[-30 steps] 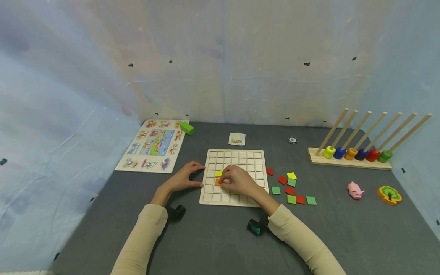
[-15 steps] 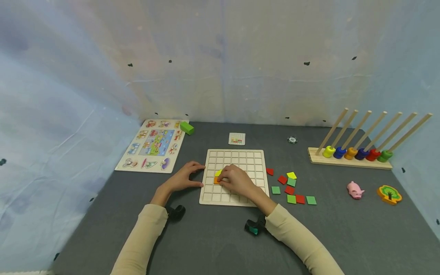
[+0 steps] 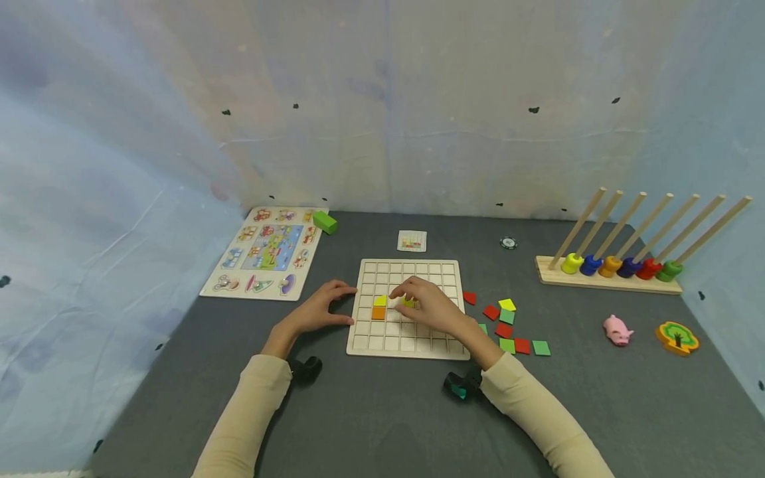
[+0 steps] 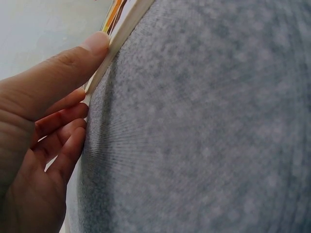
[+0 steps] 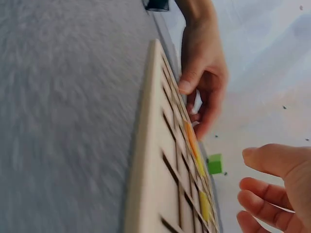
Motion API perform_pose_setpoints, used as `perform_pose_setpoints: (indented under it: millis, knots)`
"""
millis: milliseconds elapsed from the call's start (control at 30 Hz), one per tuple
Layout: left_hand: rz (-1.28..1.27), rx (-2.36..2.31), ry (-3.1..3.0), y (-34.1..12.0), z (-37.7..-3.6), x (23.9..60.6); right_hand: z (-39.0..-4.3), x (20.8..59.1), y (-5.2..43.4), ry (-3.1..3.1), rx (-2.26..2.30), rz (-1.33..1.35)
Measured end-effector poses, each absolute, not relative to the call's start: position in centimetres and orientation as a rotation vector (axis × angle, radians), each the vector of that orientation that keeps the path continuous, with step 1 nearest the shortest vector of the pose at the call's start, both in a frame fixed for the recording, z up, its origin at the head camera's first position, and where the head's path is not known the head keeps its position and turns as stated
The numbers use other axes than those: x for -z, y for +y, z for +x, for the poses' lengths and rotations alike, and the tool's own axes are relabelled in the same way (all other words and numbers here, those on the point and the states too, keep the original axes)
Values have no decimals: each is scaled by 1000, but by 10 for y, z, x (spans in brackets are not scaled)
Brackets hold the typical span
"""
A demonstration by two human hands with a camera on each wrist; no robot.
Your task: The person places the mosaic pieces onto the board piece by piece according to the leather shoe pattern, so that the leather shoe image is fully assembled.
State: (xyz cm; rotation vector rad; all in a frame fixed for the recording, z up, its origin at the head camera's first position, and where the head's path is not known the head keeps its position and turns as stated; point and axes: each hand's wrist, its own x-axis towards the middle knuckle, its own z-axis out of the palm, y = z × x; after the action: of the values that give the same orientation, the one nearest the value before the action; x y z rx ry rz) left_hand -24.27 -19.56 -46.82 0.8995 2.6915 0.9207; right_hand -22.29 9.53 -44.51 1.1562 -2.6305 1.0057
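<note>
A wooden grid board (image 3: pixel 382 345) lies flat on the dark table. In its cells sit a yellow square tile (image 3: pixel 380 301), an orange square tile (image 3: pixel 378 313) just below that, and a second yellow tile (image 3: pixel 409 303) partly covered by my right hand (image 3: pixel 429 305). That hand hovers over the board's middle, thumb and fingers parted with nothing between them, as the right wrist view shows. My left hand (image 3: pixel 317 310) touches the board's left edge; in the left wrist view its thumb (image 4: pixel 82 56) and fingertips rest along the rim.
Right of the board lie several loose tiles, among them a red tile (image 3: pixel 504 330) and a green tile (image 3: pixel 540 348). Beyond it are a pattern card (image 3: pixel 412 241), a picture puzzle (image 3: pixel 271 249), a green block (image 3: pixel 325 222), a peg stacker (image 3: pixel 609 282) and a toy pig (image 3: pixel 617 330).
My right hand has let go of the orange tile, now in its cell under the yellow one, and moved up and right, fingers spreading. My left hand has stayed at the edge.
</note>
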Motion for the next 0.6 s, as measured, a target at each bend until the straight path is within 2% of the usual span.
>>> perform_pose_setpoints:
  millis: [600]
  knots:
    - [912,-890,2704,-198,-245,471,-213,428,180,-2674,-1043,1056]
